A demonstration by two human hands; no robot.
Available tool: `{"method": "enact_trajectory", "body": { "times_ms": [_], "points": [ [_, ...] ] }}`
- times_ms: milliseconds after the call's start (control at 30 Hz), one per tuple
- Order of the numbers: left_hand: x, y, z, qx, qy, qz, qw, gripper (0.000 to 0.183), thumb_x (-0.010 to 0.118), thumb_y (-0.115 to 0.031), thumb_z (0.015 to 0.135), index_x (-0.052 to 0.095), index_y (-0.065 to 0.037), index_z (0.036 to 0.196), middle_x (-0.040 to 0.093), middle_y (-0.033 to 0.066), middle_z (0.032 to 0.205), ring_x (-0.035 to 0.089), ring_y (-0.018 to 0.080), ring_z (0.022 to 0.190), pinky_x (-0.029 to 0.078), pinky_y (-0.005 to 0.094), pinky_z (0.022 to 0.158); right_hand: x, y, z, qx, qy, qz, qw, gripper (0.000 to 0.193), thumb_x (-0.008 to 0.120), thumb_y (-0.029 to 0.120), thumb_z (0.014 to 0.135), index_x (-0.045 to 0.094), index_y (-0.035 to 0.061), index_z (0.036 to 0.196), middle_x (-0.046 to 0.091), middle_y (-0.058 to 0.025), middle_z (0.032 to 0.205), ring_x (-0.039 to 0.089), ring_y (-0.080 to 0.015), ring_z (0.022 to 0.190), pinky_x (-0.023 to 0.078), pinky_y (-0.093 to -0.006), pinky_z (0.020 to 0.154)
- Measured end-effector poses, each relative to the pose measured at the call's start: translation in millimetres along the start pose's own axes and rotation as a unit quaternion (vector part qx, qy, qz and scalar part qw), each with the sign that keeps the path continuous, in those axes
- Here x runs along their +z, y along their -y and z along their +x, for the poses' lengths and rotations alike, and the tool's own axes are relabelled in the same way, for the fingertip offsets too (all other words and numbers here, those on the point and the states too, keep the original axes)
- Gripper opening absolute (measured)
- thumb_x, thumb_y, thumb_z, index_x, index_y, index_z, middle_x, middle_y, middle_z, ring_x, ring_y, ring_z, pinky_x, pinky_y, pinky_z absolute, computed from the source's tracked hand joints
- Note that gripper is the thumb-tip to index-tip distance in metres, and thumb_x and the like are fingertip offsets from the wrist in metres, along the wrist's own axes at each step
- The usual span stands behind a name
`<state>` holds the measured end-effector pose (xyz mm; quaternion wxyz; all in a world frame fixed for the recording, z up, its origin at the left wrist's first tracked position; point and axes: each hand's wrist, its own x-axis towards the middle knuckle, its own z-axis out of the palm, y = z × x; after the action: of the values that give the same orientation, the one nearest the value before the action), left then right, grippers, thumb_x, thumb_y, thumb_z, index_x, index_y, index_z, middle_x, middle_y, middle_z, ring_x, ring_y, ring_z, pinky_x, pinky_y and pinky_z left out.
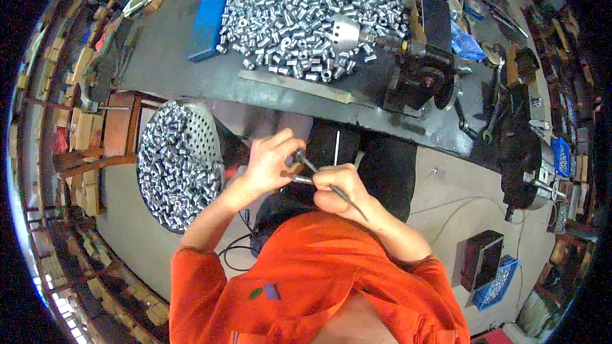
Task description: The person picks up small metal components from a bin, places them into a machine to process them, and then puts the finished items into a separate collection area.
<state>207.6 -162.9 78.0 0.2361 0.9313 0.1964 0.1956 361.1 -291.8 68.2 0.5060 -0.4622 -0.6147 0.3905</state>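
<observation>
In front of my lap, both hands are close together. My left hand is closed, its thumb and fingers pinched round a small metal piece that they mostly cover. My right hand grips a slim grey metal rod, slanting from the left fingertips down past the right wrist. Between the hands shows a short shiny metal part; which hand bears it I cannot tell. At left, a perforated round seat carries a heap of small metal sleeves.
Ahead, a dark workbench holds a large pile of metal sleeves, a blue bin and a bench machine with a silver cone. Wrenches lie at its right. A blue crate of parts stands on the floor, lower right.
</observation>
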Motion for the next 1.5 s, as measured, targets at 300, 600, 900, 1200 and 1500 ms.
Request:
{"method": "enact_trajectory", "body": {
  "times_ms": [300, 600, 900, 1200, 1500],
  "points": [
    [5.8, 46.2, 57.9, -0.021, -0.053, 0.060, 0.997, 0.023, 0.067, -0.010, 0.062, 0.063, -0.008, 0.085, 0.058, 0.0100, 0.074, 0.059, 0.0290, 0.065, 0.048, 0.0376, 0.058, -14.6, 1.8, -24.5, -0.118, -0.190, -0.117, 0.968, 0.025, 0.053, 0.000, 0.053, 0.029, 0.0064, 0.052, 0.033, -0.0060, 0.049, 0.035, -0.0215, 0.037, 0.025, -0.0313, 0.037],
    [-87.3, 82.4, 142.0, -0.100, -0.165, -0.070, 0.979, 0.033, 0.064, -0.012, 0.080, 0.058, -0.002, 0.110, 0.062, 0.0039, 0.078, 0.055, 0.0079, 0.057, 0.045, 0.0248, 0.052, -6.0, 4.6, -28.3, -0.049, -0.163, -0.065, 0.983, 0.033, 0.053, -0.011, 0.055, 0.025, 0.0065, 0.054, 0.033, -0.0041, 0.051, 0.034, -0.0152, 0.042, 0.022, -0.0272, 0.041],
    [-134.6, 175.0, -95.6, -0.355, -0.088, 0.065, 0.928, 0.030, 0.055, -0.012, 0.069, 0.066, -0.006, 0.096, 0.064, 0.0186, 0.078, 0.063, 0.0335, 0.072, 0.050, 0.0386, 0.069, 2.7, -1.8, -20.6, -0.025, -0.147, -0.066, 0.987, 0.021, 0.050, -0.002, 0.060, 0.032, 0.0061, 0.052, 0.038, -0.0050, 0.050, 0.038, -0.0157, 0.042, 0.028, -0.0261, 0.041],
    [-91.6, 227.1, -141.4, -0.440, 0.008, 0.353, 0.826, 0.030, 0.063, -0.034, 0.069, 0.065, -0.005, 0.076, 0.064, 0.0177, 0.080, 0.063, 0.0366, 0.079, 0.050, 0.0456, 0.074, 6.3, 2.5, -12.8, -0.027, -0.112, -0.041, 0.993, 0.027, 0.053, -0.006, 0.059, 0.030, 0.0065, 0.053, 0.033, -0.0044, 0.049, 0.035, -0.0162, 0.042, 0.026, -0.0272, 0.042],
    [-112.3, 133.3, -72.1, -0.420, -0.115, -0.103, 0.894, 0.022, 0.059, -0.021, 0.075, 0.062, 0.000, 0.079, 0.058, 0.0067, 0.061, 0.056, 0.0171, 0.049, 0.046, 0.0293, 0.051, -0.6, -4.7, -24.7, 0.004, -0.114, -0.066, 0.991, 0.025, 0.056, 0.000, 0.062, 0.033, 0.0063, 0.053, 0.036, -0.0051, 0.050, 0.038, -0.0169, 0.042, 0.028, -0.0287, 0.042]
  ]
}}
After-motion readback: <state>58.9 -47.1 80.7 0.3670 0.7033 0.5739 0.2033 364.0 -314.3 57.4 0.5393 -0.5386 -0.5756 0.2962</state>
